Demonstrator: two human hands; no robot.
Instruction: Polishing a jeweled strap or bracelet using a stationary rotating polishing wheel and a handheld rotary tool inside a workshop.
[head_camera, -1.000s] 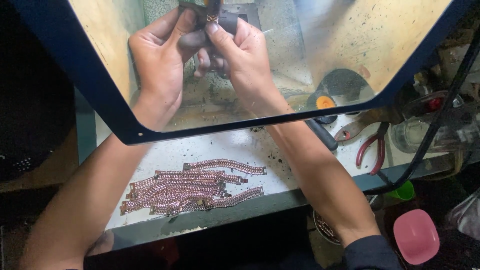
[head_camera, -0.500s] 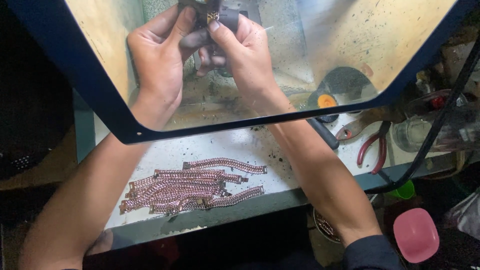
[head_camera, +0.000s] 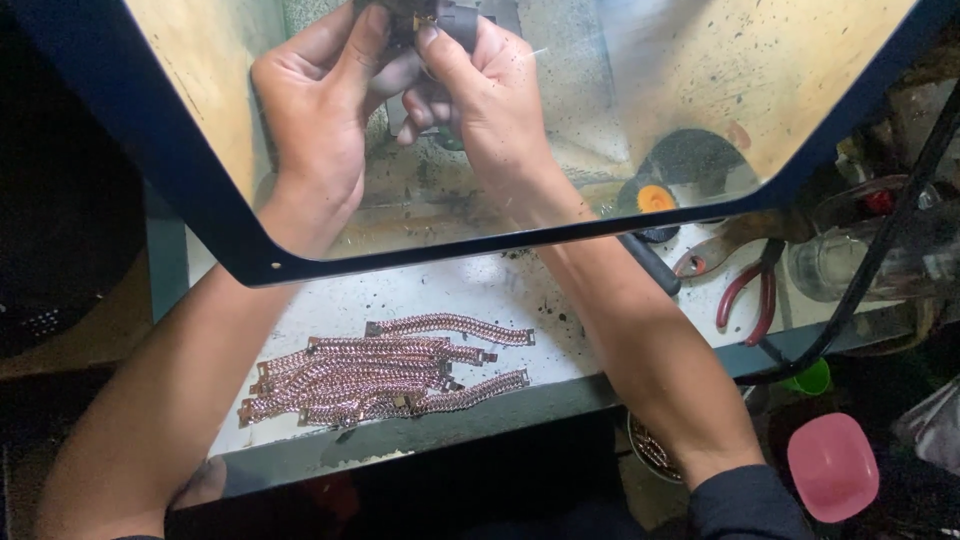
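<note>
**Small metal piece held up in two hands behind a clear shield**

Small metal piece (head_camera: 428, 18) sits at the very top of the head view, pinched between the fingertips of both hands. It looks gold and dark, but it is tiny and partly cut off by the edge, so its shape is hard to tell.

The left hand (head_camera: 318, 95) is curled, with its thumb and first finger closed tight on the left side of the piece. The right hand (head_camera: 490, 100) is closed on the right side of it, with the thumb pressed on top. The two hands touch each other at the fingers.

Both hands are behind a clear shield (head_camera: 700, 90) with a dark blue frame (head_camera: 200, 230). The shield is dusty and has little specks on it. Both arms reach under the frame's lower edge.

Nearer to the person, on the white bench top (head_camera: 560, 300), lies a pile of pink-gold chain bracelets (head_camera: 380, 375). They lie side by side, touching, between the two arms and well apart from the hands.

To the right of the right arm lie pliers with red handles (head_camera: 745, 290). Just beside them stands a clear glass jar (head_camera: 850, 265). An orange round cap (head_camera: 655, 197) shows behind the shield. Lower down on the right is a pink cup (head_camera: 832, 467), and near it a small green cup (head_camera: 808, 378).
</note>
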